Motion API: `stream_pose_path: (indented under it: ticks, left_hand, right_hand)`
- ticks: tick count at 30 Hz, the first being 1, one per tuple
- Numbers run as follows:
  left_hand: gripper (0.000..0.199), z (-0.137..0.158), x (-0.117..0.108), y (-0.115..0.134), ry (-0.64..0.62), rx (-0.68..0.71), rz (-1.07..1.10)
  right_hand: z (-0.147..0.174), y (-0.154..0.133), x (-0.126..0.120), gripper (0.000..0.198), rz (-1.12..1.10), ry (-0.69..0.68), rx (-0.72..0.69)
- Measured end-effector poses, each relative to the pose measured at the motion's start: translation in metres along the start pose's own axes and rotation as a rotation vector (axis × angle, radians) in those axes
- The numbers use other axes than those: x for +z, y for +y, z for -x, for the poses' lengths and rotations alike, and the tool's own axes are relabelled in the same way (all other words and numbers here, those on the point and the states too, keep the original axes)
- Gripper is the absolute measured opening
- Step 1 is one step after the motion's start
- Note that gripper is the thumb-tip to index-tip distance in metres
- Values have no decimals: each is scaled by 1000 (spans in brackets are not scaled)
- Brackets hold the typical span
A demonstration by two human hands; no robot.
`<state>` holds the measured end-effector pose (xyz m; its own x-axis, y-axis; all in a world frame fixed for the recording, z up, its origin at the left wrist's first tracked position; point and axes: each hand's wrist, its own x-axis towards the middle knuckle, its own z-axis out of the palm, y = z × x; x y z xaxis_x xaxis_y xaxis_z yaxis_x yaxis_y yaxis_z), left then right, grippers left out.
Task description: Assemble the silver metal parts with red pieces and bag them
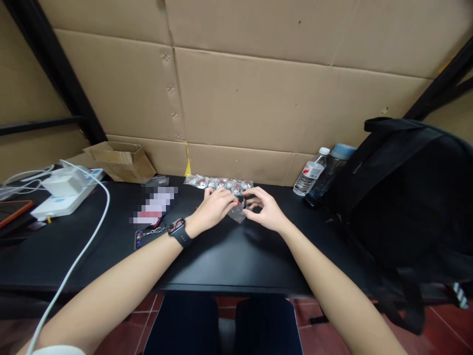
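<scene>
My left hand point(218, 206), with a dark smartwatch on its wrist, is over the middle of the table. Its fingers are closed around something mostly hidden, with a bit of red at the fingertips. Facing it from the right, my right hand point(266, 209) has curled fingers and the thumb around a small, dark, thin piece point(244, 202) too small to name. Under the fingertips lies a clear plastic bag point(238, 215) with small printed marks. Just behind both hands, a row of clear packets point(220, 183) holds silvery round items with red parts.
At left are a white power strip point(61, 199) with cables, an open brown paper bag point(127, 160) and a keychain point(138, 238). At right stand a water bottle point(312, 172), a blue-lidded bottle point(340, 154) and a black backpack point(399, 197). A cardboard wall point(251, 98) rises behind the table.
</scene>
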<state>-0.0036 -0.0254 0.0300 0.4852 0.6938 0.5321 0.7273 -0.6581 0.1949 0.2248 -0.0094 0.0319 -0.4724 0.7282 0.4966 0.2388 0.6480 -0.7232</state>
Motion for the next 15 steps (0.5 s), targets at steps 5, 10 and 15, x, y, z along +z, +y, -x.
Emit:
stream_pose_path:
  ticks: [5,10,15]
  left_hand:
    - [29,0,2,2,74,-1,-10]
    - [28,0,2,5,105,19,-31]
    - [26,1,0,6,133,9,-36]
  right_hand:
    - [2,-12,16,46,-84,14,-30]
    - [2,-14,19,51,-77,70,-23]
    - [2,-15,18,52,-73,80,-16]
